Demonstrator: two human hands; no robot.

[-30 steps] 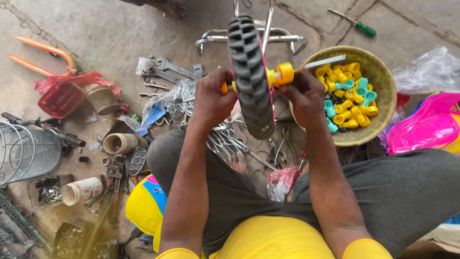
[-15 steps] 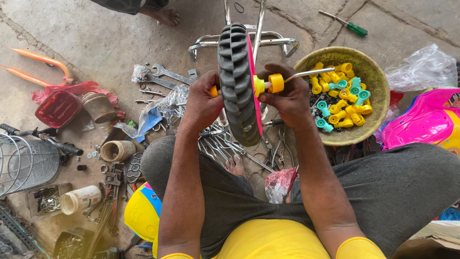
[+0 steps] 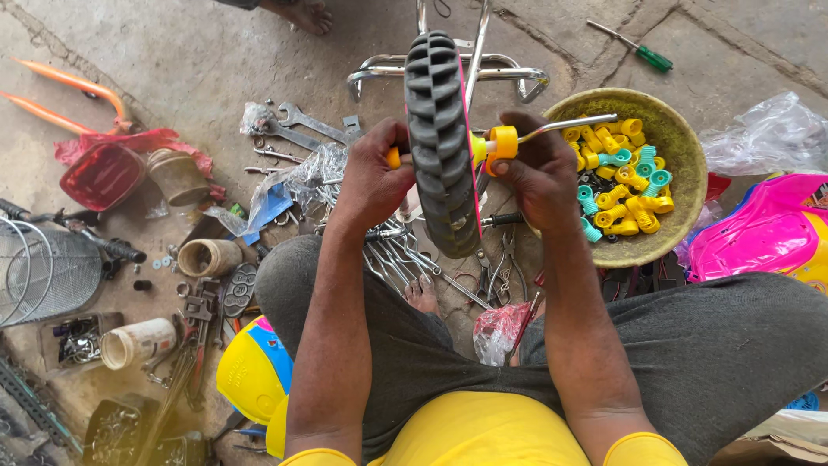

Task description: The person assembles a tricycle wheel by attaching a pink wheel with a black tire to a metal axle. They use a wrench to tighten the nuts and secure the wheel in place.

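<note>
Black ribbed rubber wheel with a pink rim edge [image 3: 442,142], upright, tread toward the camera, held mid-scene above the lap between both hands. Left hand [image 3: 373,177] pressed to the wheel's left side, fingers curled shut on a small yellow hub piece [image 3: 393,158]. Right hand [image 3: 539,177] on the wheel's right side, fingers closed around a yellow plastic sleeve on a bent metal axle rod [image 3: 507,141], rod end pointing right over the bowl. Just right of that hand, a round woven basket bowl [image 3: 681,164] filled with yellow and teal plastic caps [image 3: 621,185]. Beyond the wheel, far side, a chrome tube frame [image 3: 448,71]. On the concrete floor at left, loose steel spanners [image 3: 302,129], a red plastic tray [image 3: 102,175], a wire basket [image 3: 47,272]. Far right, a green-handled screwdriver [image 3: 634,49]; right edge, a pink plastic toy body [image 3: 763,237]. Near left, by the knee, a yellow and blue plastic part [image 3: 252,371].
</note>
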